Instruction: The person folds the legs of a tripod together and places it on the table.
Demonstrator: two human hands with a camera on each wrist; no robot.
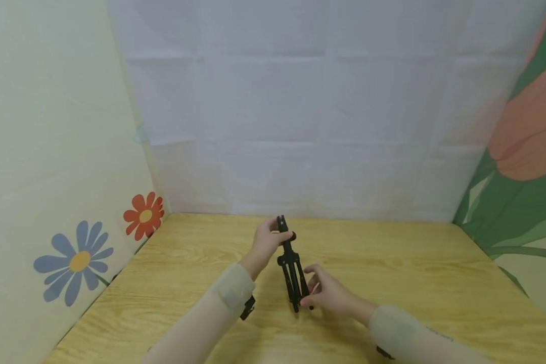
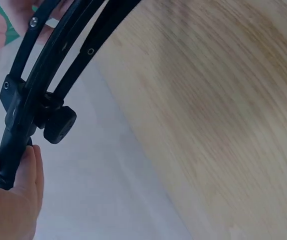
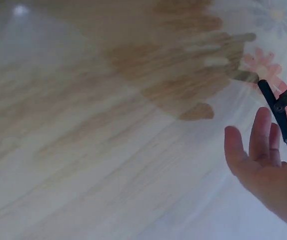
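Note:
A small black tripod (image 1: 288,259) stands tilted above the wooden table, its head up and its legs downward, slightly spread. Near the top, my left hand (image 1: 265,243) grips its upper column between thumb and fingers. The left wrist view shows that grip below the leg hub, with a black knob (image 2: 59,125) sticking out at the side. Beside the lower legs is my right hand (image 1: 329,293), its fingers loosely bent. In the right wrist view, the fingers (image 3: 260,135) are spread next to a tripod leg (image 3: 278,110); whether they touch it I cannot tell.
The wood-grain table (image 1: 200,253) reaches back to a white sheet (image 1: 273,126). A flower-printed panel (image 1: 73,167) borders the left side, and a panel with large leaves and petals (image 1: 528,202) borders the right. The table surface reflects the hand and flowers.

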